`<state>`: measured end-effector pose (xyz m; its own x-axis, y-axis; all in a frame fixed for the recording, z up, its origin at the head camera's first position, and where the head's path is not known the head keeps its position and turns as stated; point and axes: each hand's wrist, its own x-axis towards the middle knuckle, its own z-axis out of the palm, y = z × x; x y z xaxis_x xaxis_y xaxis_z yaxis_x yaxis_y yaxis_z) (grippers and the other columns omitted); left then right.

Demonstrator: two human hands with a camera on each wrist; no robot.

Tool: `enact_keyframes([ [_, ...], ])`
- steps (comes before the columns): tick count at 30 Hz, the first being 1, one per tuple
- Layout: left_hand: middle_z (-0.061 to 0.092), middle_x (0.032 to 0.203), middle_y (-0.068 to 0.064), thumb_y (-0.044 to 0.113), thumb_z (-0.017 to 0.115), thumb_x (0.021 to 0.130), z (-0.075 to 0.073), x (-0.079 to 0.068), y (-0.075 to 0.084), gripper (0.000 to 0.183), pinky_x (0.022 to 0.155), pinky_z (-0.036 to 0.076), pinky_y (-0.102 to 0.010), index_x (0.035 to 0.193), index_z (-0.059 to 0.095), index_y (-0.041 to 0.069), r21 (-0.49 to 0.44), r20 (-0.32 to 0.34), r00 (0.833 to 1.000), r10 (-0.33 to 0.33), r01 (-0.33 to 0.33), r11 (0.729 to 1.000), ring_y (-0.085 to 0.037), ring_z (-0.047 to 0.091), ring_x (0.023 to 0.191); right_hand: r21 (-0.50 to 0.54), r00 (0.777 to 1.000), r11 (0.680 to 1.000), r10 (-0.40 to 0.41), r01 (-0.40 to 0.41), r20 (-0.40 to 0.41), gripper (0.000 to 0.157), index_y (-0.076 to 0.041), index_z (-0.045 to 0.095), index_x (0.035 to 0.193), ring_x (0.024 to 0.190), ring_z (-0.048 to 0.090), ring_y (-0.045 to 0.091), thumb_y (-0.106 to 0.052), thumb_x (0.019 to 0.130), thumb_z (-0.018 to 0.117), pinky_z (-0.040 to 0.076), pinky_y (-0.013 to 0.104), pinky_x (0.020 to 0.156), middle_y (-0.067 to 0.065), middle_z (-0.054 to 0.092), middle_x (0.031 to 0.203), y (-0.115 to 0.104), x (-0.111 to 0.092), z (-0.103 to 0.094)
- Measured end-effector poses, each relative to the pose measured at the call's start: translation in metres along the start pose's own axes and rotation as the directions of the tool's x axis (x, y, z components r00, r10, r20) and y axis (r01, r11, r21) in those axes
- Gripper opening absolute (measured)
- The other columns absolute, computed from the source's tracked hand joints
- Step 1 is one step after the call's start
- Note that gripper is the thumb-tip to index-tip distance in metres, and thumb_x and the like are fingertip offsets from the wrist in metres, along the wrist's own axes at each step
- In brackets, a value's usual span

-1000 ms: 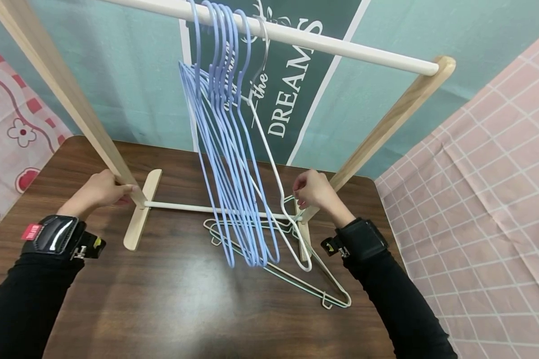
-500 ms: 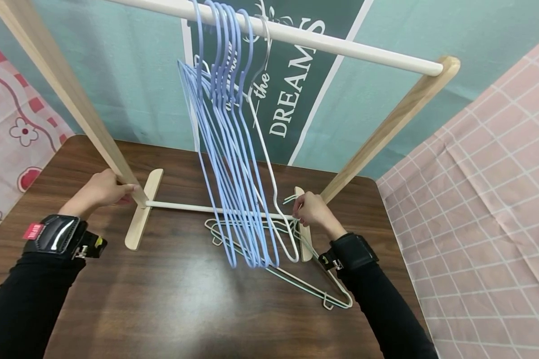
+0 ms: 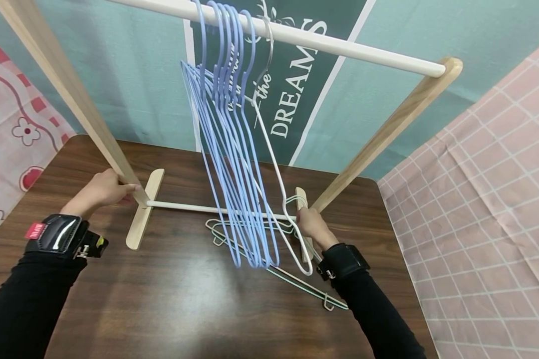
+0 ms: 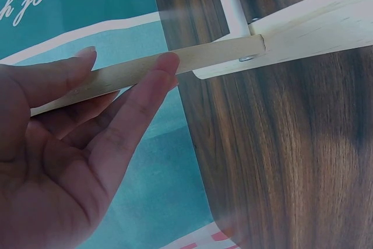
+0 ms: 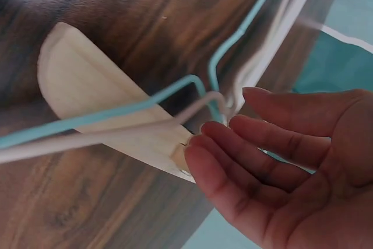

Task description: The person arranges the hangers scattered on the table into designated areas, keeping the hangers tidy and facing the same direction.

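Observation:
My left hand (image 3: pixel 102 188) grips the left wooden post (image 3: pixel 78 104) of a clothes rack low down. In the left wrist view, thumb and fingers (image 4: pixel 131 109) lie on opposite sides of that post (image 4: pixel 210 53). My right hand (image 3: pixel 313 225) is at the rack's right foot, by the necks of a mint-green hanger (image 5: pixel 140 103) and a pale beige hanger (image 5: pixel 140 131) lying on the table. Its fingers (image 5: pixel 215 185) are bent, with a gap to the thumb; the necks are at the fingertips, partly hidden.
Several blue hangers (image 3: pixel 240 164) and one white hanger (image 3: pixel 271 144) hang from the white top rail (image 3: pixel 350 50). A white lower bar (image 3: pixel 184 207) joins the feet above the wooden table (image 3: pixel 161 309). A right post (image 3: pixel 386 129), fabric backdrop and pink checked cloth (image 3: pixel 485 199) bound the space.
My right hand has moved down from beside the right post to the necks of the lying hangers. The white hanger swung left and back. My left hand has stayed on the post.

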<state>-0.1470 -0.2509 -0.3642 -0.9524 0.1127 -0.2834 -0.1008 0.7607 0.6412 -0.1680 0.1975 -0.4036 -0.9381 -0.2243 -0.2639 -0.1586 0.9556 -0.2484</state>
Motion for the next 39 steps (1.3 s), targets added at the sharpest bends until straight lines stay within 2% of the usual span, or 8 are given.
enact_keyframes([
  [4, 0.065, 0.073, -0.021, 0.017, 0.051, 0.094, 0.000, 0.000, 0.000, 0.043, 0.061, 0.053, -0.041, 0.107, 0.048, -0.024, 0.004, -0.002, 1.000, 0.000, 0.000, 1.000, -0.027, 0.066, 0.067, -0.005, 1.000, 1.000, 0.020, -0.020, -0.007, 0.028, -0.011, 0.042, 0.054, 0.050, 0.035, 0.017, 0.006, 0.075, 0.049, 0.030, 0.026, 0.045, 0.000, 0.035, 0.054, 0.002, 0.000, 0.007],
  [8, 0.066, 0.074, -0.021, 0.017, 0.051, 0.094, 0.000, 0.000, 0.000, 0.043, 0.060, 0.052, -0.040, 0.106, 0.049, -0.024, 0.003, 0.001, 1.000, 0.005, -0.005, 1.000, -0.025, 0.066, 0.065, 0.012, 0.999, 0.999, 0.032, -0.032, 0.011, 0.030, -0.013, 0.035, 0.050, 0.047, 0.026, 0.014, 0.007, 0.069, 0.046, 0.024, 0.024, 0.043, -0.003, 0.028, 0.050, 0.005, 0.001, 0.012],
  [13, 0.066, 0.073, -0.021, 0.017, 0.051, 0.094, -0.001, 0.000, -0.001, 0.043, 0.059, 0.052, -0.038, 0.105, 0.050, -0.024, 0.007, 0.004, 1.000, 0.004, -0.004, 1.000, -0.025, 0.066, 0.065, 0.022, 0.998, 0.998, 0.061, -0.062, 0.030, 0.027, -0.013, 0.041, 0.050, 0.048, 0.032, 0.014, 0.007, 0.066, 0.049, 0.026, 0.024, 0.043, -0.004, 0.034, 0.050, 0.006, 0.000, 0.015],
  [15, 0.065, 0.073, -0.021, 0.017, 0.051, 0.094, 0.000, 0.000, -0.001, 0.043, 0.058, 0.052, -0.037, 0.105, 0.049, -0.024, 0.005, 0.002, 1.000, 0.001, -0.001, 1.000, -0.025, 0.066, 0.065, 0.024, 0.996, 0.997, 0.078, -0.079, 0.032, 0.027, -0.013, 0.042, 0.052, 0.049, 0.034, 0.015, 0.007, 0.067, 0.050, 0.027, 0.024, 0.043, -0.003, 0.036, 0.051, 0.006, 0.000, 0.016],
  [19, 0.065, 0.074, -0.021, 0.017, 0.051, 0.094, 0.000, 0.000, -0.001, 0.043, 0.058, 0.053, -0.037, 0.106, 0.049, -0.024, 0.006, -0.001, 1.000, 0.000, 0.000, 1.000, -0.026, 0.066, 0.066, 0.029, 0.995, 0.995, 0.097, -0.098, 0.027, 0.029, -0.014, 0.038, 0.051, 0.048, 0.031, 0.014, 0.007, 0.068, 0.049, 0.024, 0.024, 0.043, -0.003, 0.032, 0.050, 0.007, 0.001, 0.019],
  [29, 0.065, 0.074, -0.022, 0.016, 0.051, 0.094, 0.001, 0.001, 0.000, 0.043, 0.057, 0.053, -0.036, 0.107, 0.048, -0.025, 0.000, -0.002, 1.000, -0.005, 0.005, 1.000, -0.029, 0.066, 0.068, 0.014, 0.995, 0.995, 0.097, -0.097, 0.037, 0.031, -0.014, 0.036, 0.051, 0.046, 0.027, 0.014, 0.006, 0.072, 0.047, 0.022, 0.024, 0.042, -0.003, 0.028, 0.049, 0.009, 0.003, 0.021],
  [36, 0.065, 0.074, -0.021, 0.017, 0.051, 0.094, 0.001, 0.001, 0.000, 0.043, 0.057, 0.053, -0.036, 0.107, 0.048, -0.024, 0.003, 0.003, 1.000, -0.006, 0.006, 1.000, -0.026, 0.066, 0.066, -0.011, 0.993, 0.994, 0.111, -0.111, 0.031, 0.019, -0.010, 0.052, 0.057, 0.054, 0.047, 0.020, 0.003, 0.070, 0.053, 0.036, 0.029, 0.045, 0.002, 0.049, 0.058, 0.008, 0.003, 0.020],
  [39, 0.066, 0.074, -0.020, 0.017, 0.051, 0.094, 0.000, 0.001, -0.001, 0.043, 0.058, 0.052, -0.037, 0.107, 0.049, -0.024, 0.007, 0.005, 1.000, -0.007, 0.007, 1.000, -0.025, 0.066, 0.066, -0.016, 0.994, 0.994, 0.109, -0.108, 0.033, 0.018, -0.010, 0.053, 0.058, 0.055, 0.049, 0.021, 0.002, 0.071, 0.053, 0.037, 0.029, 0.045, 0.003, 0.051, 0.060, 0.008, 0.003, 0.019],
])
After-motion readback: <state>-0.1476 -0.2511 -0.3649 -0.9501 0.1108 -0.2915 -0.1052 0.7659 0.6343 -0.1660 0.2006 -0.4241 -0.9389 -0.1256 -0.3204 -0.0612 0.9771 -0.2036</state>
